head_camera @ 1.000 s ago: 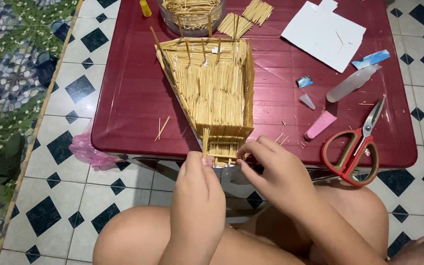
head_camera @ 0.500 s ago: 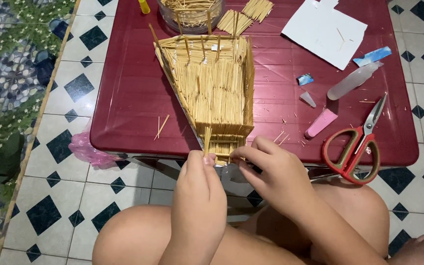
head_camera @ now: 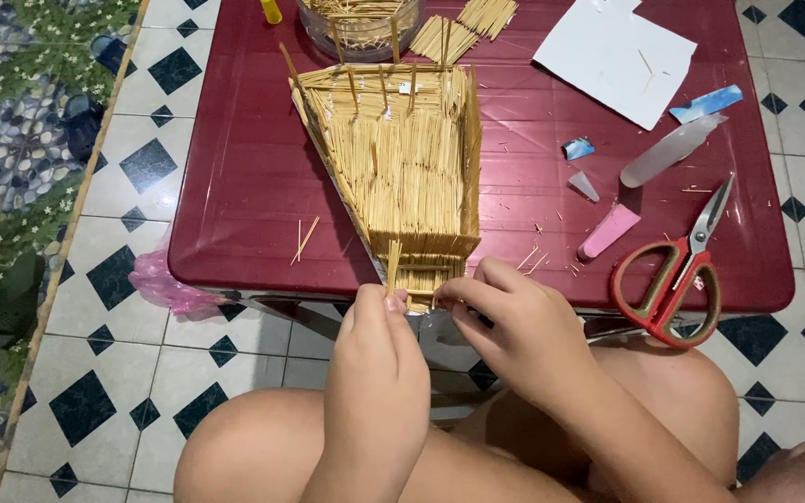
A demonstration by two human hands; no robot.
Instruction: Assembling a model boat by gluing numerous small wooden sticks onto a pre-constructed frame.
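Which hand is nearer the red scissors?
Right. The right hand sits just left of the red scissors at the table's front edge; the left hand is farther left, beyond it.

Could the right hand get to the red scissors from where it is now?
Probably yes: the red scissors lie in the open at the table's near edge, just right of the right hand, with nothing between; its fingers are busy at the stick model.

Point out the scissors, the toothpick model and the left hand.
scissors (head_camera: 668,279): head view, on the red handles.
toothpick model (head_camera: 412,168): head view, middle of its flat stick panel.
left hand (head_camera: 376,349): head view, back of the hand.
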